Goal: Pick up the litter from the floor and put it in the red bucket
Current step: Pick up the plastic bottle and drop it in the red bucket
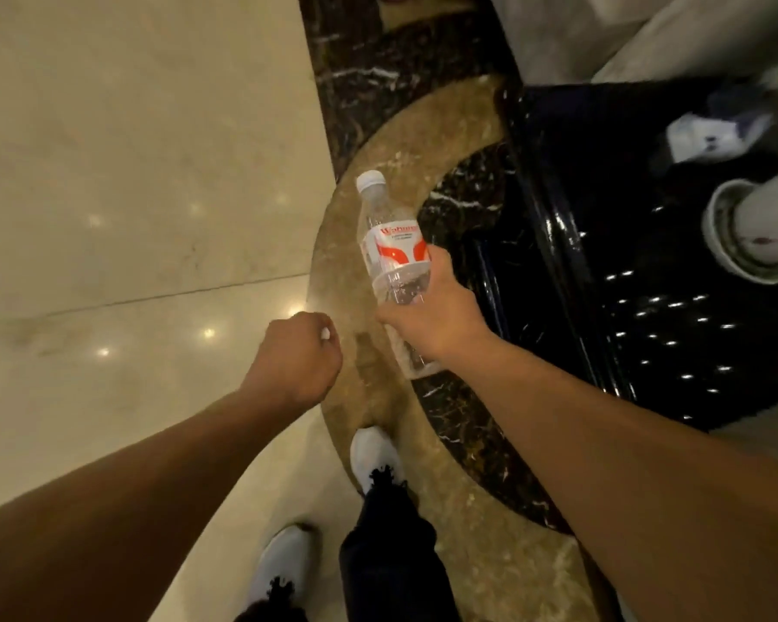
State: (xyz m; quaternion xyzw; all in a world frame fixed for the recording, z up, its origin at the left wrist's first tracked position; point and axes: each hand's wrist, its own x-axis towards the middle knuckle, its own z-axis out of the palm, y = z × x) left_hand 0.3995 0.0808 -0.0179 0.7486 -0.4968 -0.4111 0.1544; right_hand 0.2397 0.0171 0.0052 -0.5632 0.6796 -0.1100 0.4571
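Note:
My right hand is shut around the lower half of a clear plastic bottle with a white cap and a red and white label. The bottle is held above the floor, cap pointing away from me. My left hand is closed in a fist to the left of it, and a small white scrap shows between its fingers. The red bucket is not in view.
A glossy black stone plinth fills the right side, carrying a white column base and a crumpled white item. The cream marble floor lies to the left, with a brown and black inlay band under my white shoes.

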